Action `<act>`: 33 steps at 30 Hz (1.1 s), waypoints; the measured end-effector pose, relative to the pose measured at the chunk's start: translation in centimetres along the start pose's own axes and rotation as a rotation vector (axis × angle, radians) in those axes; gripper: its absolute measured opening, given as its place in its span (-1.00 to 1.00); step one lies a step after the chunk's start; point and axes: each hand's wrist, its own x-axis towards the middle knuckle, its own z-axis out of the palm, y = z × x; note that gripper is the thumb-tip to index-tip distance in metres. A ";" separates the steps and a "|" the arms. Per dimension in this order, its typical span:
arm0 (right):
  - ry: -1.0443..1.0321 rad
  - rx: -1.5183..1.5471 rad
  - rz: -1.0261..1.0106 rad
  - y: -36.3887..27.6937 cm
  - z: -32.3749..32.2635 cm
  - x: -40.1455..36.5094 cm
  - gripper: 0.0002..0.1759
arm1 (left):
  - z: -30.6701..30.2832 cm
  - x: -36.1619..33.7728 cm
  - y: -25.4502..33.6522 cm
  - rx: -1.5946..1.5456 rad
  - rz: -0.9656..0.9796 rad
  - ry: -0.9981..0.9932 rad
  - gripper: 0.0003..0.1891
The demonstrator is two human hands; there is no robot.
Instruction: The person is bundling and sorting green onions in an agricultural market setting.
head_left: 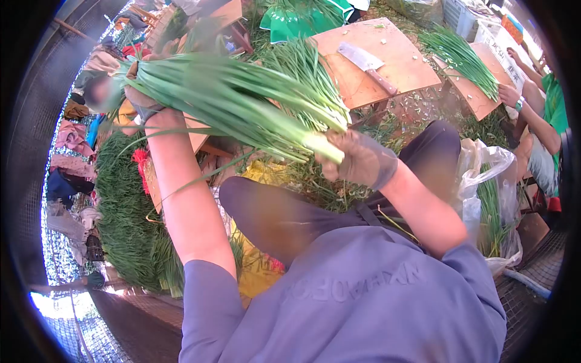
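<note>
A long bunch of garlic chives (pixel 224 91) stretches across in front of me, held off the ground. My left hand (pixel 142 104), in a dark glove, is closed around its leafy end at upper left. At the pale stem ends my right hand (pixel 360 160), also gloved, has its fingers wrapped round the stalks. Just behind the held bunch lies another pile of chives (pixel 302 72), partly hidden by it. Beyond my right hand, a cleaver (pixel 361 57) with a wooden handle rests on a wooden board (pixel 417 69).
A large heap of chives (pixel 124 212) stands at my left. To my right is a clear plastic bag (pixel 508 199) with chives inside. A co-worker in green (pixel 554 109) sits by a second board (pixel 478 106) bearing chives (pixel 463 60). Trimmings litter the ground.
</note>
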 end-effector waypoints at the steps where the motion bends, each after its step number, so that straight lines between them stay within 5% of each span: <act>1: 0.124 -0.129 0.001 0.0 2.0 -0.3 -0.65 | 0.9 -0.4 -0.6 -0.067 -0.063 0.007 -0.76; 4: 0.408 -1.201 -0.028 1.0 1.0 0.1 -0.66 | 2.5 -0.7 -1.3 0.251 0.098 0.259 -0.77; 5: 0.407 -1.199 -0.028 1.2 0.4 0.1 -0.66 | 1.9 -0.8 -0.8 -0.063 -0.116 0.073 -0.75; 8: 0.673 -1.134 0.126 1.0 -2.2 -1.3 -0.73 | -1.3 0.1 1.0 0.081 -0.063 -0.030 -0.62; 9: 0.691 -1.158 0.213 0.8 -3.4 -2.3 -0.75 | -2.8 1.1 1.9 0.276 0.117 0.205 -0.59; 11: 0.482 -1.708 0.823 0.5 -6.7 -3.8 -0.76 | -3.6 1.4 3.2 0.240 0.111 0.233 -0.59; 13: -0.269 -2.296 1.068 3.0 -13.5 -7.1 -0.72 | -3.9 1.3 5.4 0.335 0.083 0.265 -0.58; 14: -0.282 -2.301 1.065 2.5 -11.4 -6.7 -0.72 | -4.2 1.8 6.1 0.340 0.092 0.272 -0.58; 16: 0.096 -2.185 0.937 0.6 -3.2 -5.1 -0.68 | -4.9 3.1 7.1 0.430 0.409 0.366 -0.64; 18: 0.103 -2.166 0.041 1.2 0.1 -3.6 -0.63 | -1.5 1.5 6.5 0.525 0.407 0.430 -0.62; 20: 0.136 -2.089 -0.620 1.3 4.7 -1.4 -0.58 | -0.2 1.2 6.3 0.493 0.359 0.477 -0.65; 22: 0.152 -2.057 -0.821 1.3 6.3 0.9 -0.53 | -0.6 1.4 6.1 0.389 0.377 0.462 -0.65; 25: 0.264 -1.986 -0.780 2.6 6.8 4.5 -0.46 | -1.1 1.6 6.0 0.696 0.359 0.372 -0.59; 30: 0.205 -2.084 -0.516 5.1 9.6 7.6 -0.38 | 8.9 -2.7 -0.8 0.396 0.278 0.690 -0.56; 33: 0.151 -2.217 -0.264 5.2 7.0 10.1 -0.80 | 9.2 -3.3 -0.9 1.100 0.154 0.557 -0.54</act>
